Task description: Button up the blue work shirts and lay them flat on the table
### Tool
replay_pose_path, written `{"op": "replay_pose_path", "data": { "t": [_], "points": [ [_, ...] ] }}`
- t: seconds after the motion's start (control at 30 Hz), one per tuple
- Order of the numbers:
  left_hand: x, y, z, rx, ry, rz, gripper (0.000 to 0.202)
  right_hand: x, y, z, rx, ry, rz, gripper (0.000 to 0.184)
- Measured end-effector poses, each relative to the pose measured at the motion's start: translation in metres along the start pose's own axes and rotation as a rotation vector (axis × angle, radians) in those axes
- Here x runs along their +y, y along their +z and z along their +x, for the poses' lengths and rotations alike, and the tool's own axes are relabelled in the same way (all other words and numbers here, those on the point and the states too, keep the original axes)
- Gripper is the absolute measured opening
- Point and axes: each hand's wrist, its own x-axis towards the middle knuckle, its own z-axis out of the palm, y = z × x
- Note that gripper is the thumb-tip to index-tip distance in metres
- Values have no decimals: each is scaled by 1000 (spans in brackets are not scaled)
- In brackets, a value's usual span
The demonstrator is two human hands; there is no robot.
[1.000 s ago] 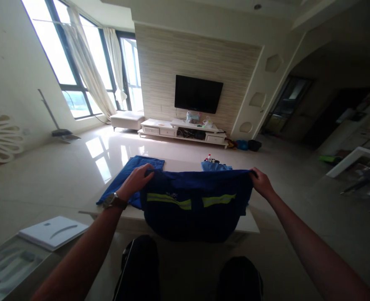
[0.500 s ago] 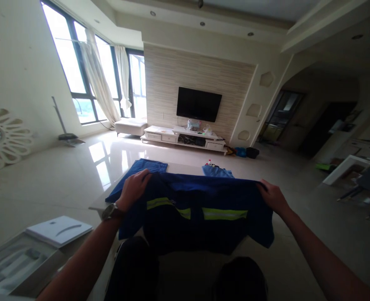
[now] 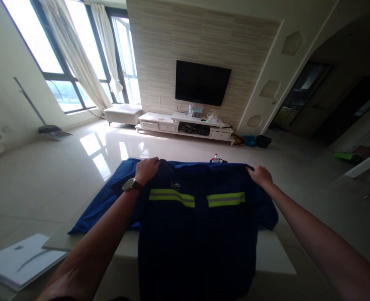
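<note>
A dark blue work shirt (image 3: 200, 234) with yellow-green reflective strips and a small chest logo hangs upright before me, its front facing me. My left hand (image 3: 147, 170), with a watch on the wrist, is closed on one shoulder of it. At the opposite shoulder my right hand (image 3: 260, 176) pinches the cloth, and a short sleeve droops below. Behind the shirt, another blue garment (image 3: 100, 205) lies on a pale table (image 3: 275, 255). The shirt hides much of the tabletop.
A white flat box (image 3: 24, 259) sits at lower left, near the table corner. Beyond the table, a bottle with a red cap (image 3: 216, 157) shows above the shirt. A low white TV cabinet (image 3: 159, 125) and a grey-white bench (image 3: 123, 113) stand along the far wall.
The shirt now hangs longer and flatter, with its chest logo showing. It covers the light blue cloth seen earlier on the table. My view has tilted down and come closer.
</note>
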Motion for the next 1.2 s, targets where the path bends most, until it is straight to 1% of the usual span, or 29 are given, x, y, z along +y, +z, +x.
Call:
{"op": "replay_pose_path", "data": {
  "t": [0.03,0.07,0.1,0.13,0.17,0.2,0.27,0.3,0.33,0.37,0.4,0.43,0.5,0.57,0.67,0.77,0.87,0.93,1.0,1.07,1.13,1.2],
  "points": [
    [5,21,21,38,-35,15,44,-11,17,23,-18,28,-43,48],
    [11,45,34,76,-62,25,45,-21,37,40,-32,42,-77,46],
    [16,72,38,114,-84,25,50,-32,60,52,-46,42,-99,43],
    [21,101,32,129,-92,15,57,-43,84,59,-63,26,-106,41],
    [24,131,16,94,-65,-3,62,-54,110,61,-86,-4,-99,40],
    [24,161,-7,45,-24,-27,63,-65,136,58,-117,-42,-83,39],
    [15,213,-67,-106,80,-80,59,-85,184,48,-195,-147,-35,33],
    [7,233,-98,-178,120,-92,57,-94,205,43,-232,-197,-6,30],
    [-3,250,-125,-239,151,-97,56,-103,223,39,-264,-237,22,27],
    [-14,261,-147,-286,167,-101,56,-112,238,37,-291,-267,49,24],
    [-24,269,-163,-323,192,-108,55,-120,251,38,-313,-287,73,22],
    [-32,274,-173,-341,211,-112,55,-128,261,40,-331,-299,95,21],
    [-42,277,-179,-347,232,-117,55,-144,278,48,-351,-317,133,24],
    [-43,276,-174,-339,233,-118,57,-159,292,53,-359,-339,163,30],
    [-40,272,-168,-345,223,-128,59,-176,315,51,-387,-365,187,42],
    [-39,270,-169,-347,211,-137,61,-182,342,45,-417,-346,185,55],
    [-39,268,-170,-356,201,-142,64,-182,360,52,-417,-311,178,58],
    [-39,266,-170,-367,195,-146,65,-185,363,65,-414,-294,170,57],
    [-38,264,-169,-374,191,-150,66,-194,360,80,-397,-286,159,50],
    [-37,263,-169,-379,190,-149,67,-209,352,92,-361,-308,161,44],
    [-36,262,-168,-384,188,-146,66,-228,345,99,-328,-370,182,40],
    [-36,261,-168,-393,183,-141,66,-247,340,104,-315,-435,210,40]
  ]
}}
